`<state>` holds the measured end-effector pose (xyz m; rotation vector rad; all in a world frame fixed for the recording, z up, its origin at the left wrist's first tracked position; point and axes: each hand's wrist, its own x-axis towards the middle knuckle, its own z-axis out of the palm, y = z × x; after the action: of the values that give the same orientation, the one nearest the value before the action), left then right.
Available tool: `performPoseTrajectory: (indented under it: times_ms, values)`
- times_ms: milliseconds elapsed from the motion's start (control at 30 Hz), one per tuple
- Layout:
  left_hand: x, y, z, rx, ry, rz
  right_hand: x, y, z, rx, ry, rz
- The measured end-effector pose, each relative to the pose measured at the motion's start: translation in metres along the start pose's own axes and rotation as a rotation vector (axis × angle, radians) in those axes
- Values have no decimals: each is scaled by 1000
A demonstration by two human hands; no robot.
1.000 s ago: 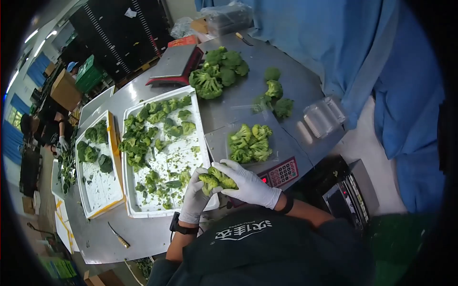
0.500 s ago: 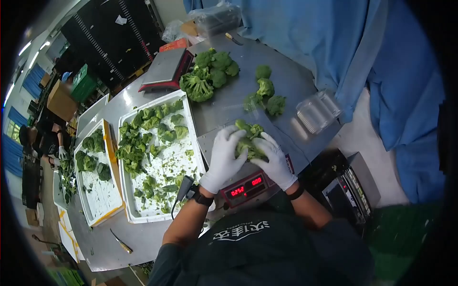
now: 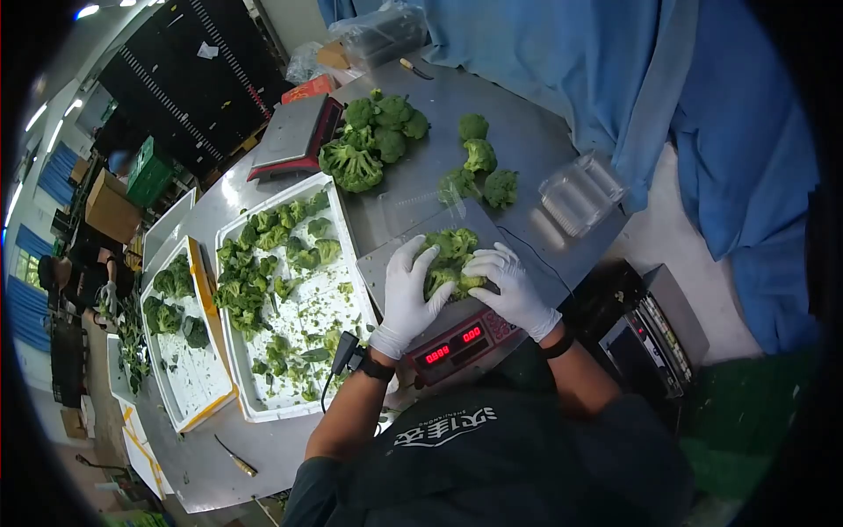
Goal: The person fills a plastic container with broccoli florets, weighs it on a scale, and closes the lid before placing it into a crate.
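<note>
Broccoli florets (image 3: 452, 255) lie in a heap over the plate of a red scale (image 3: 457, 347) with lit red digits. A clear plastic lid (image 3: 413, 211) stands out just beyond them; the container's lower part is hard to make out. From the left side my left hand (image 3: 408, 294), in a white glove, curls its fingers around the florets. My right hand (image 3: 514, 290), gloved too, presses on them from the right with bent fingers. Both palms face inward, and the fingertips touch the broccoli.
Left of the scale stands a white tray (image 3: 303, 373) of cut florets, with another tray (image 3: 189, 378) beyond. Broccoli heads (image 3: 378, 132), a second scale (image 3: 290, 132), loose florets (image 3: 479, 156), clear containers (image 3: 584, 193) and two knives (image 3: 235, 456) are around. A co-worker (image 3: 83, 263) stands far left.
Both my hands have settled closer around the florets, which now lie lower and more spread. The scale's digits have changed. The whole view has shifted slightly.
</note>
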<state>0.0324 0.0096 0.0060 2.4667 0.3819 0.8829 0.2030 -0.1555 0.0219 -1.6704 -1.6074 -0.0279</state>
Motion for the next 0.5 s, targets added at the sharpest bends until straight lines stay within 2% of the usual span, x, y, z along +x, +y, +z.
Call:
performPoseTrajectory:
  times_ms: [233,300,333,467,500]
  values:
    - [6,6,-10,67,-83,72,-11,-1,4,148,45,185]
    - [1,1,-5,61,-76,61,-10,-9,7,-53,98,158]
    - [1,-1,-1,62,-38,46,-9,-13,9,-52,98,157]
    - [4,10,-3,21,-6,-22,-8,-16,13,444,262,566]
    - [3,10,-2,22,-9,-27,-4,-19,8,800,279,760]
